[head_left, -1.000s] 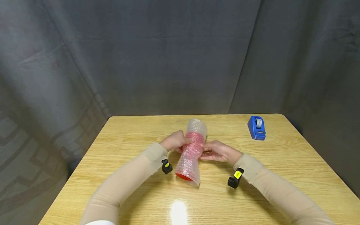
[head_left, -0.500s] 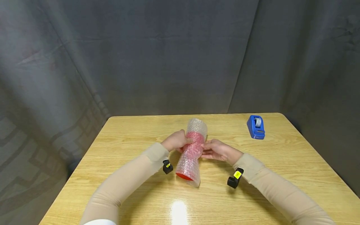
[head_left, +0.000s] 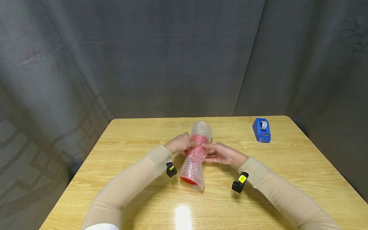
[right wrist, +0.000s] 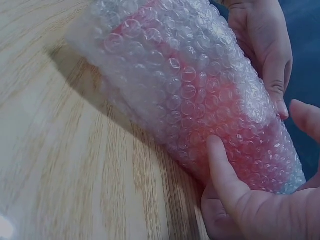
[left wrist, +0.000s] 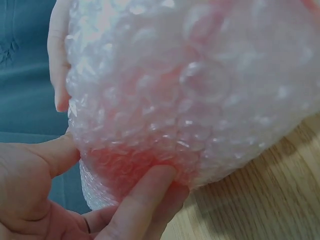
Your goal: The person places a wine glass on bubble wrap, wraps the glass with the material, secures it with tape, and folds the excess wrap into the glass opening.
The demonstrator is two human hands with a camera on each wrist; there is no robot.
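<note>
A red object rolled in clear bubble wrap (head_left: 195, 159) lies lengthwise on the table, narrower at its middle. Its round red end shows at the near opening, with a loose flap of wrap beside it. My left hand (head_left: 180, 144) grips the bundle from the left, thumb across the top and fingers down its side. On the other side, my right hand (head_left: 222, 154) holds the bundle's waist, thumb reaching over the top close to the left thumb. In the right wrist view, the index finger (right wrist: 222, 165) of that hand presses into the bubbles. The object's shape inside is partly hidden.
A blue tape dispenser (head_left: 262, 130) with a roll of clear tape stands at the table's back right. The wooden table (head_left: 129, 198) ends at a dark grey curtain (head_left: 172, 64) behind and at the sides.
My right thumb has shifted up and inward onto the top of the bundle, nearer the left thumb. The left hand and the bundle have stayed almost in place.
</note>
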